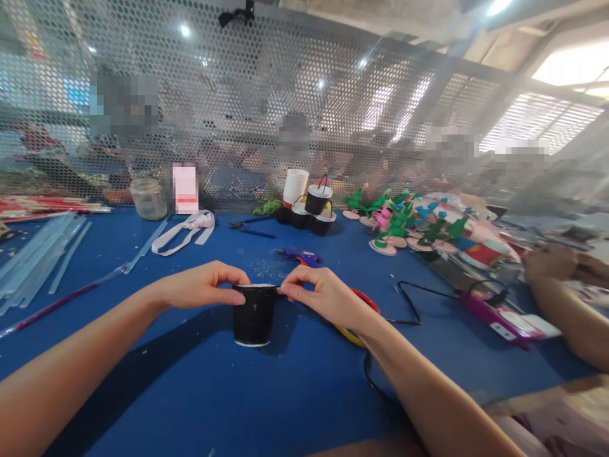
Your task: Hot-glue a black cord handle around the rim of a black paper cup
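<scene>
A black paper cup [254, 317] with a white rim and a white bottom edge stands upright on the blue table [181, 393]. My left hand [207, 285] is closed on the left side of its rim, thumb outside and fingers over the edge. At the rim's right side, my right hand [316, 289] is pinched round a thin dark bit that I cannot make out. Behind the cup lies a blue glue gun [304, 256] with an orange part. Scissors [365, 298] with red and yellow handles lie partly under my right forearm.
At the back stand black cups with handles [318, 200], stacked white cups [295, 185], pliers [252, 227] and a jar [148, 198]. Glue sticks [42, 254] lie left. Right are green figures [402, 219], a purple power strip [499, 317] with a cable and another person's hand [549, 263].
</scene>
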The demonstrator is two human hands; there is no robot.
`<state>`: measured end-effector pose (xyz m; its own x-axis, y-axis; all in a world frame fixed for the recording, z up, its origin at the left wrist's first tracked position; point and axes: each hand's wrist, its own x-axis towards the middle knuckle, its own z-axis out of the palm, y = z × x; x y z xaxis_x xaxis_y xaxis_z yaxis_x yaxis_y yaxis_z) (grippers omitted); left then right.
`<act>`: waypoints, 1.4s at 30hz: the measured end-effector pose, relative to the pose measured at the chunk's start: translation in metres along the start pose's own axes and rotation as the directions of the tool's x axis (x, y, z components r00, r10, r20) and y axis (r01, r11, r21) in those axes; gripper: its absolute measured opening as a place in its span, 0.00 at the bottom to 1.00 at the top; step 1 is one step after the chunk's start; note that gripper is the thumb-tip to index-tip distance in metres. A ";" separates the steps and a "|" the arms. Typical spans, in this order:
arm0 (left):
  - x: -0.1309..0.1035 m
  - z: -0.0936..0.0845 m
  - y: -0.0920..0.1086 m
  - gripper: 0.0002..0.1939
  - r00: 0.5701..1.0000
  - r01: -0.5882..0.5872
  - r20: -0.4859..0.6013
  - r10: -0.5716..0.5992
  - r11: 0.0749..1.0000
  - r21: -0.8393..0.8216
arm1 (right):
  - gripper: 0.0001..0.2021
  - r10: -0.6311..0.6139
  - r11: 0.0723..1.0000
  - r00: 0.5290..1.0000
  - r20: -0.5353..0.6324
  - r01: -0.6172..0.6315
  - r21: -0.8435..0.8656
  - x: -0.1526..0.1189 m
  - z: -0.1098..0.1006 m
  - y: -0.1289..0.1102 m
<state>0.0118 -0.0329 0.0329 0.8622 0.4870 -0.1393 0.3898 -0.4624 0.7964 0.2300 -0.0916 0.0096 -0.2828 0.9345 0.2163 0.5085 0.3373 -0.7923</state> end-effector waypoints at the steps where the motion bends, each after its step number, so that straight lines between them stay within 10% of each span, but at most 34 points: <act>1: 0.000 0.000 -0.001 0.09 1.000 -0.005 0.002 0.005 1.000 -0.008 | 0.07 0.013 1.000 1.000 0.002 -0.013 0.007 0.000 0.001 0.001; 20: 0.000 -0.001 -0.001 0.12 0.990 -0.132 0.031 0.140 0.976 -0.173 | 0.09 0.061 0.955 0.988 0.144 -0.100 0.279 0.001 -0.002 0.002; 34: 0.004 -0.005 -0.014 0.05 0.991 -0.120 0.066 0.118 0.993 0.018 | 0.03 0.103 0.964 0.979 0.175 -0.141 0.224 0.001 0.004 0.000; 42: 0.005 0.015 0.007 0.09 0.980 -0.097 -0.145 0.135 0.965 0.243 | 0.03 0.067 0.989 0.993 0.099 -0.079 0.124 0.001 0.013 -0.014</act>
<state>0.0243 -0.0452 0.0290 0.8507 0.5226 0.0563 0.3714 -0.6734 0.6392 0.2123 -0.0970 0.0135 -0.3273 0.9391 0.1050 0.4247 0.2454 -0.8715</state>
